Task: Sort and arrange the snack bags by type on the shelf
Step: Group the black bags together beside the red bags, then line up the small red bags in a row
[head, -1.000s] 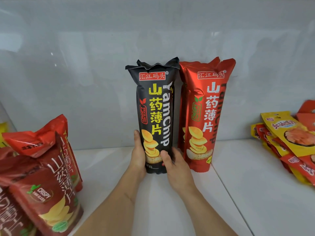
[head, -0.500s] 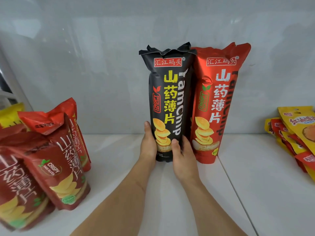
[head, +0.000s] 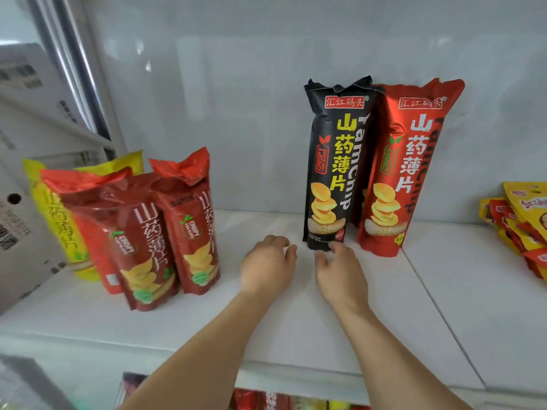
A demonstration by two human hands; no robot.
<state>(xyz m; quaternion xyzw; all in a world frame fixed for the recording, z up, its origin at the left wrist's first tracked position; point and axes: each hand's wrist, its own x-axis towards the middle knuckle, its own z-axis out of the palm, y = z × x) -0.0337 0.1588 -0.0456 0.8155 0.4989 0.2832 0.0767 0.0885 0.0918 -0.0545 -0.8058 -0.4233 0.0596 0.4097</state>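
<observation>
1. Counting from the black bag [head: 336, 170], you have one black yam-chip bag and one tall red bag [head: 407, 170] touching its right side; well to its left stands a cluster of two dark red bags [head: 145, 250], one bright red bag [head: 85, 196] and one yellow bag [head: 56, 220]. Far to its right lies a pile of flat yellow-and-red packets [head: 521, 229], too overlapped to count.
2. Look at the black bag: it stands upright on the white shelf [head: 296, 327], near the back wall, its long axis vertical, crimped top up, printed face toward you. The tall red bag stands the same way. The cluster bags lean slightly.
3. Your left hand [head: 268, 266] hovers low over the shelf just left of the black bag's base, fingers loosely curled and holding nothing, apart from the bag.
4. Your right hand [head: 340, 275] sits just in front of the black bag's base, fingers relaxed and spread, fingertips [head: 336, 247] at its bottom edge; you grip nothing there.
5. Both forearms reach forward from the shelf's front edge.
</observation>
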